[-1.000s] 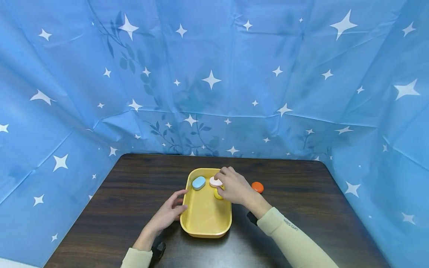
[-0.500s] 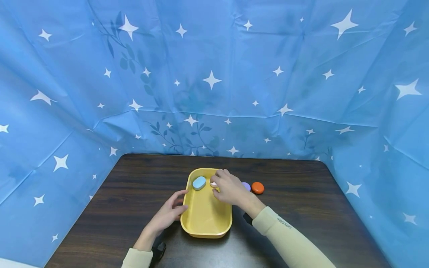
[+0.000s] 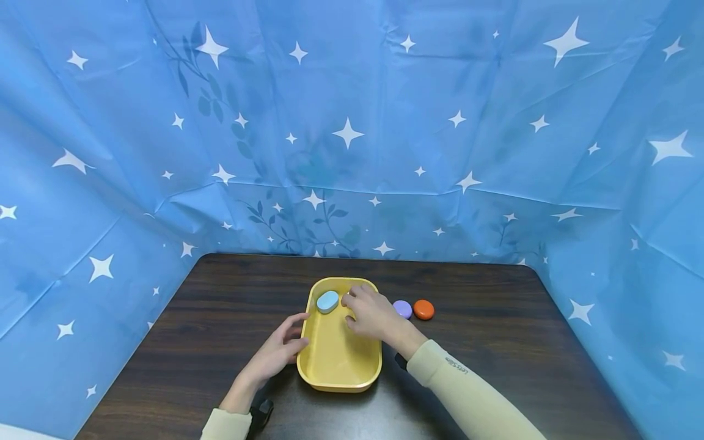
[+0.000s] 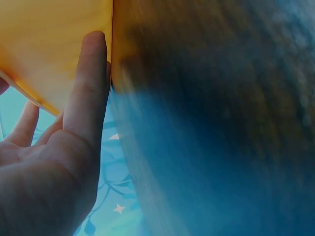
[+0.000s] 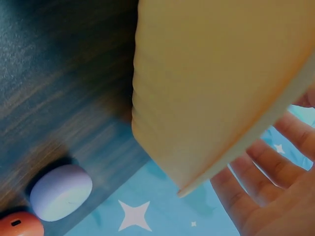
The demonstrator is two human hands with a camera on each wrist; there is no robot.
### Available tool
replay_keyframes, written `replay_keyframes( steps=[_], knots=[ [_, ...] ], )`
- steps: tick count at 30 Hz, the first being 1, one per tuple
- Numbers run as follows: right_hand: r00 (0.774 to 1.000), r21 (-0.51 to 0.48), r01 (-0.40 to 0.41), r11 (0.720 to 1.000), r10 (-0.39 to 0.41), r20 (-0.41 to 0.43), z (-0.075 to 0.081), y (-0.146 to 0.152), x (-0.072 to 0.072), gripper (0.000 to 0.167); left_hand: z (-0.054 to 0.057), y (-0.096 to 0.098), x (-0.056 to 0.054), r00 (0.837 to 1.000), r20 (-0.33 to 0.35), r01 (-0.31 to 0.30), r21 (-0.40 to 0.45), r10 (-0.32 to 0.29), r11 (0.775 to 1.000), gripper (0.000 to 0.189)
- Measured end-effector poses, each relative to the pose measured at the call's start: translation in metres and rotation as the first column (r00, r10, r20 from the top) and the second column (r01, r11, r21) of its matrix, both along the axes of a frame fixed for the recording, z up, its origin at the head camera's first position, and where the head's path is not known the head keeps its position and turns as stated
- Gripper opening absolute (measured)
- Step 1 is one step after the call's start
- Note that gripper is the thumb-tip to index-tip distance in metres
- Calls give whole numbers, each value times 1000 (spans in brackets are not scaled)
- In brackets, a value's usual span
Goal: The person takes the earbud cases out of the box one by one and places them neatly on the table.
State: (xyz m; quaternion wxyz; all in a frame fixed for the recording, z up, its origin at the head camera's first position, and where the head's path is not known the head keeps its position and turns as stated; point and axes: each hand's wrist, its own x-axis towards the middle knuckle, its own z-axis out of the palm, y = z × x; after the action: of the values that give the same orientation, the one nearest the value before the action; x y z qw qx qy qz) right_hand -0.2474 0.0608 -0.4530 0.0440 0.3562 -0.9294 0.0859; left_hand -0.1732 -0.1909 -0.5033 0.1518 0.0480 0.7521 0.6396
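A yellow tray [image 3: 338, 360] stands on the table, long side pointing away from me. My left hand [image 3: 275, 348] rests at its left wall, thumb and fingers fairly straight against it; the left wrist view shows the thumb [image 4: 88, 88] along the wall. A light-blue oval piece [image 3: 327, 302] lies in the far left corner. Over the far right part of the tray, my right hand [image 3: 370, 315] reaches in with bent fingers, hiding the pale pink piece and yellow piece there. I cannot tell whether it holds one. The right wrist view shows its fingers [image 5: 273, 167] beyond the tray's wall.
Right of the tray, a purple round piece [image 3: 403, 309] and an orange round piece [image 3: 424, 310] lie side by side on the dark wooden table [image 3: 484, 342]. A blue curtain [image 3: 352, 153] with white stars hangs behind and along both sides.
My right hand has moved slightly left and nearer me in the tray, covering the yellow and pink pieces. The purple piece has come into sight beside the orange one. My left hand stays put.
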Motion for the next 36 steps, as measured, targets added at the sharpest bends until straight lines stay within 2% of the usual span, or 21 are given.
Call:
replay_keyframes(
  steps=[18,25,36],
  knots=[
    [1000,103,13,995,-14,10,-18,-10,-4,19,-3,-1,0,1000,-12,14,17,-14,1000,58],
    [999,125,28,992,-30,20,-21,-11,-4,19,-3,0,0,1000,-16,7,-8,-7,1000,57],
    [998,174,21,985,-30,52,-25,-15,-3,18,-1,0,0,1000,-3,4,6,-4,1000,57]
  ],
)
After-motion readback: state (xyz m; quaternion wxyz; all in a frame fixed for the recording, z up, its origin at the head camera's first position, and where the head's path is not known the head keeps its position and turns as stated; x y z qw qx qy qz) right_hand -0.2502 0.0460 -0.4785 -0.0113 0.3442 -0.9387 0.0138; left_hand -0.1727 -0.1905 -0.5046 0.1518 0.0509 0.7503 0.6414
